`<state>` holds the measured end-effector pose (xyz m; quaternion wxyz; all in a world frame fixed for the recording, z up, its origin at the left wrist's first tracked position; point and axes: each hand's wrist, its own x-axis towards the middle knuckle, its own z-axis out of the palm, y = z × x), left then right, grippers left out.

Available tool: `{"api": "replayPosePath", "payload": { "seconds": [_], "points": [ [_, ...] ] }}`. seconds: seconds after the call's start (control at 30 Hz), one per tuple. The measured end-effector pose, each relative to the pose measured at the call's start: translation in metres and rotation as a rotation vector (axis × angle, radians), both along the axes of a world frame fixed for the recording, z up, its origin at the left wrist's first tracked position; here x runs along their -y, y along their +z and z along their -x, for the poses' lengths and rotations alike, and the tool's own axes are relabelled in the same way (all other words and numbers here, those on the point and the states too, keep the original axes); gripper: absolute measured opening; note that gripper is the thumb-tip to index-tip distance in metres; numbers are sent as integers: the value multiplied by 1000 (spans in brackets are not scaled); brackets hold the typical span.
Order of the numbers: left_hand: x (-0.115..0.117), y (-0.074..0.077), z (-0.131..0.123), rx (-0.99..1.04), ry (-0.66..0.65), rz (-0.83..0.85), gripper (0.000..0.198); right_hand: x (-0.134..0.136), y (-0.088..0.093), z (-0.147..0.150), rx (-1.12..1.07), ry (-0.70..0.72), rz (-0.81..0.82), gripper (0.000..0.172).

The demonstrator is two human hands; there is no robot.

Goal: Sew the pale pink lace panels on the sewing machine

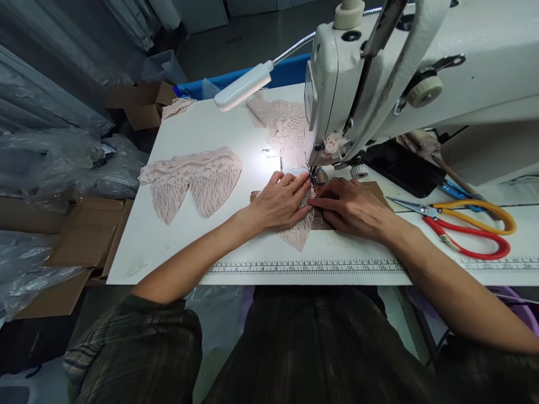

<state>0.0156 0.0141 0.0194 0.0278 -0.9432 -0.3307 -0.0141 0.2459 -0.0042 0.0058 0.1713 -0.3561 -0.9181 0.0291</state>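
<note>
Under the sewing machine's needle area lies a pale pink lace piece [298, 234], its pointed end hanging toward the front edge. My left hand [280, 203] rests on this lace with fingers stretched out flat, their tips close to the presser foot [312, 175]. From the other side, my right hand [351, 205] has its thumb and fingers pinched at the lace's right edge, beside the foot. Both hands hide much of the fabric there. More pink lace [288, 126] lies behind the needle, partly covered by the machine head [326, 95].
Left on the table lies a lace piece with two points [191, 179]. Scissors [463, 221] with orange and red handles and a black phone [402, 165] lie right. A lamp [244, 87] hangs above. A ruler strip [303, 268] runs along the front edge. Cardboard boxes [90, 230] stand left.
</note>
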Motion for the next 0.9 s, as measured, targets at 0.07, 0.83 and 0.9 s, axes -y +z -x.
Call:
{"api": "replayPosePath", "payload": {
  "seconds": [0.07,0.83,0.9],
  "points": [
    [-2,-1,1,22,-2,5,55,0,-1,0,-20,3,24,34],
    [0,-17,-2,191,73,-14,47,-8,-9,-7,-204,57,60,31],
    [2,-18,-2,205,79,-20,45,-8,-9,-7,-220,42,59,30]
  ]
}}
